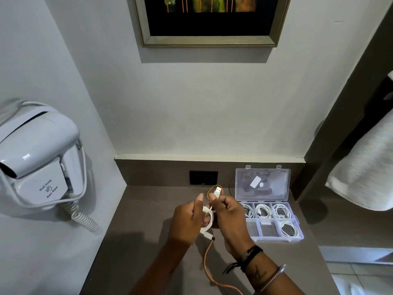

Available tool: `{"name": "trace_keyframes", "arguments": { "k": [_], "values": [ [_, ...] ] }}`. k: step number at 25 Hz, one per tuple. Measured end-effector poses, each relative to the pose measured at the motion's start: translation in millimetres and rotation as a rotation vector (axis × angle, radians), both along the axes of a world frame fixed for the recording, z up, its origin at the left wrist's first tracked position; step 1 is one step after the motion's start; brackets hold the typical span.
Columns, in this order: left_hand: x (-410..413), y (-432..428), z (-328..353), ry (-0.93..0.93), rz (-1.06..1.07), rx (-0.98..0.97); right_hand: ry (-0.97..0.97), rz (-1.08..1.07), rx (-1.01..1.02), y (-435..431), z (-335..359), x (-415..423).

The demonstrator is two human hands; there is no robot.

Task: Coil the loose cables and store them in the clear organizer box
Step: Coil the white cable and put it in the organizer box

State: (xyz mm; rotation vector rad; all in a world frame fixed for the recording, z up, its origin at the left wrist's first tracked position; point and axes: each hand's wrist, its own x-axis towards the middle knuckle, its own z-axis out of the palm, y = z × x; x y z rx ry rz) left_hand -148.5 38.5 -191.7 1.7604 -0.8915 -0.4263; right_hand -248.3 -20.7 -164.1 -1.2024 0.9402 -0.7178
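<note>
Both hands are raised over the brown counter [148, 231]. My left hand [187, 222] grips a coiled white cable [207, 220]. My right hand [227, 216] pinches the cable's white USB plug [217, 191] between thumb and fingers. An orange cable [207, 262] loops around the plug and trails down between my forearms toward the front edge. The clear organizer box [274, 238] sits to the right with its lid [262, 183] standing open. Several of its compartments hold coiled white cables [281, 210]; two front ones look empty.
A black wall socket [203, 177] sits in the backsplash behind my hands. A white wall-mounted hair dryer [36, 154] with a spiral cord hangs at the left. A white towel [365, 167] hangs at the right. A framed picture [209, 20] is above.
</note>
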Motion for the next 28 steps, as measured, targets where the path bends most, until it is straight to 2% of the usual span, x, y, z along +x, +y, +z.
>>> {"name": "trace_keyframes", "arguments": {
  "k": [3, 8, 11, 14, 18, 20, 23, 24, 26, 28],
  "values": [
    [4, 6, -7, -0.262, -0.079, 0.016, 0.050, 0.037, 0.049, -4, -2, -6],
    [0, 3, -16, -0.279, -0.076, -0.105, 0.077, 0.056, 0.160, -12, -4, -12],
    [-3, 0, -18, -0.353, -0.072, -0.144, 0.127, 0.171, 0.077, -11, -4, -21],
    [-9, -4, -17, -0.354, -0.031, -0.070, 0.166, 0.279, -0.062, -10, 1, -30],
    [-17, -17, -16, -0.459, -0.030, -0.017, 0.208, 0.408, -0.036, -17, 6, -39],
    [-21, -25, -16, -0.372, -0.113, -0.016, 0.247, 0.423, -0.099, -24, 1, -47],
    [-22, -35, -19, 0.031, -0.229, -0.003, 0.217, 0.429, -0.082, -32, -3, -56],
    [-24, -38, -20, 0.160, -0.254, 0.011, 0.166, 0.420, -0.005, -31, -4, -56],
    [-31, -46, -23, 0.313, -0.245, 0.007, 0.004, 0.346, 0.284, -30, -6, -55],
    [-39, -52, -29, 0.231, -0.177, 0.007, -0.085, 0.272, 0.472, -30, -10, -56]
  ]
}}
